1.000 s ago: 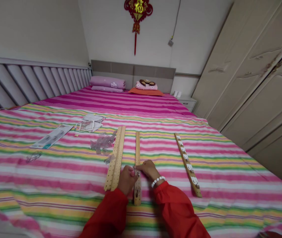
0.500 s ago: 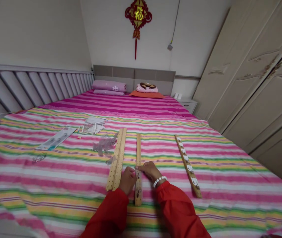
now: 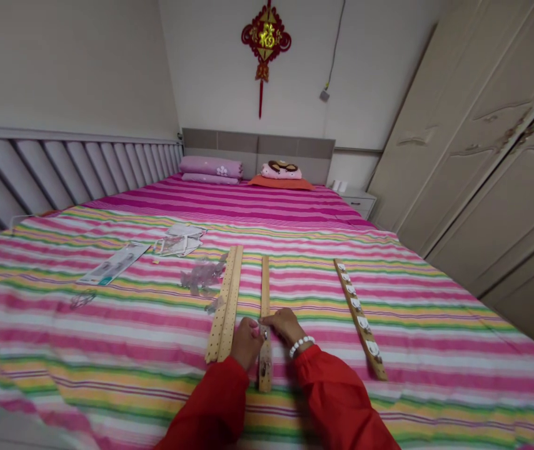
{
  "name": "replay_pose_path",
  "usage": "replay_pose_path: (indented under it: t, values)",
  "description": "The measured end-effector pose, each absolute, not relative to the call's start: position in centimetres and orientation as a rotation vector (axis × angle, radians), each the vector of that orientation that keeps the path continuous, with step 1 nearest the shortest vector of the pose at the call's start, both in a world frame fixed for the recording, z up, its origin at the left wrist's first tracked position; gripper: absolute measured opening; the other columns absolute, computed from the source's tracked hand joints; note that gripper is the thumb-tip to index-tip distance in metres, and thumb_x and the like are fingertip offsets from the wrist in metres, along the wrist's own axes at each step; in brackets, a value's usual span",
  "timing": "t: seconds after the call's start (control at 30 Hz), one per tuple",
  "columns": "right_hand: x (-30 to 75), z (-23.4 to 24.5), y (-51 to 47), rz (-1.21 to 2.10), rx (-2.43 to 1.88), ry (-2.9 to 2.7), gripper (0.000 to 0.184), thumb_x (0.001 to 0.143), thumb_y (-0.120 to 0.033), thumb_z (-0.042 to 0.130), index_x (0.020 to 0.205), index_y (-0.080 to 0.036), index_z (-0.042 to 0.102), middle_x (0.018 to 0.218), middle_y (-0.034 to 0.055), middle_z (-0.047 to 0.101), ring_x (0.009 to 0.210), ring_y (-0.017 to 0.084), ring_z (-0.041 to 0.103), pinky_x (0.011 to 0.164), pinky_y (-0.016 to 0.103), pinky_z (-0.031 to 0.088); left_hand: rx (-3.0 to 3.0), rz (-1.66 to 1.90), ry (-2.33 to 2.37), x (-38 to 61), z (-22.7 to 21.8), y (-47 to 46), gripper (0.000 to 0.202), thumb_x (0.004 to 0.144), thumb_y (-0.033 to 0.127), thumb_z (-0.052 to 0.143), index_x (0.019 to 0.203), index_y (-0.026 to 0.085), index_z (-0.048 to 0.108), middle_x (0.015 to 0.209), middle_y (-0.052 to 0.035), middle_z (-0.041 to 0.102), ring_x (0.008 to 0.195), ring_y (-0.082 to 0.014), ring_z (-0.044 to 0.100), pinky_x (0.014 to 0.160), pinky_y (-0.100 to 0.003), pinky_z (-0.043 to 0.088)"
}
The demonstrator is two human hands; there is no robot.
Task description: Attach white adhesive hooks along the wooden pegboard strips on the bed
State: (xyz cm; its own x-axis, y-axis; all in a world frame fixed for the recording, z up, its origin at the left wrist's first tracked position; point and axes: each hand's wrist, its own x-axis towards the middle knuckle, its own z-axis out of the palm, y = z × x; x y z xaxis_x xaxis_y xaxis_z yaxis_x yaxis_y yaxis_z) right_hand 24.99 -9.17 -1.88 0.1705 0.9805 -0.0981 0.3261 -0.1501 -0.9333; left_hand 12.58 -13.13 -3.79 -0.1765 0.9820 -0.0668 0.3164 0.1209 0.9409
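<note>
A narrow wooden strip (image 3: 264, 281) with holes lies lengthwise on the striped bed (image 3: 107, 350) in front of me. Both hands meet over its near part. My left hand (image 3: 245, 342) is curled, fingertips pinched at the strip. My right hand (image 3: 287, 324), with a white bead bracelet at the wrist, pinches a small metal piece (image 3: 262, 333) against the strip. A pair of wooden strips (image 3: 226, 301) lies just left of my left hand. Another strip (image 3: 361, 317) carrying several white hooks lies to the right.
Clear plastic bags (image 3: 201, 275), paper sheets (image 3: 179, 240) and a printed card (image 3: 114, 264) lie on the bed at the left. Pillows (image 3: 211, 169) sit by the headboard. A cream wardrobe (image 3: 492, 156) stands along the right side, a slatted rail (image 3: 60, 175) along the left.
The view has tilted and shifted slightly. Both hands stay pinched at the same spot on the middle strip.
</note>
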Motion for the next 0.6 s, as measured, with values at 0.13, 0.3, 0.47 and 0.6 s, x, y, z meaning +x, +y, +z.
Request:
replay_pose_path:
  t: [0.13,0.3,0.47,0.6]
  values:
    - [24.8,-1.2,-9.6,0.909,-1.803,-1.424,0.05,0.053,-0.044,0.079,0.033,-0.026,0.037,0.032,-0.0028,0.038,0.04,0.014,0.04,0.044,0.03,0.02,1.302,1.105,1.63,12.9,-3.3,-13.6,0.025,0.061,0.005,0.059,0.071,0.022,0.044,0.052,0.0099,0.043,0.052,-0.0112,0.047,0.057,-0.023,0.035]
    - [25.0,-0.9,-9.9,1.013,-1.783,-1.377,0.057,0.072,-0.064,0.059,0.034,-0.025,0.041,0.031,-0.0004,0.039,0.037,0.014,0.039,0.044,0.03,0.025,1.297,1.072,1.549,12.4,-2.4,-15.2,0.021,0.065,0.012,0.059,0.083,0.019,0.05,0.064,0.0046,0.052,0.062,-0.0129,0.053,0.062,-0.025,0.042]
    - [25.6,-2.0,-10.2,1.214,-1.628,-1.174,0.06,0.079,-0.068,0.046,0.04,-0.022,0.048,0.026,-0.0027,0.036,0.029,0.011,0.033,0.039,0.027,0.026,1.339,1.114,1.402,8.6,-0.7,-15.7,0.019,0.066,0.03,0.06,0.08,0.017,0.058,0.067,0.0004,0.059,0.061,-0.0137,0.056,0.06,-0.026,0.044]
    - [25.8,-2.7,-10.5,1.275,-1.472,-1.061,0.055,0.075,-0.066,0.054,0.045,-0.02,0.05,0.025,-0.0046,0.037,0.026,0.008,0.027,0.035,0.025,0.02,1.315,1.371,1.552,3.4,-0.2,-13.6,0.032,0.062,0.041,0.062,0.081,0.016,0.063,0.07,-0.0021,0.064,0.068,-0.0174,0.059,0.066,-0.029,0.047]
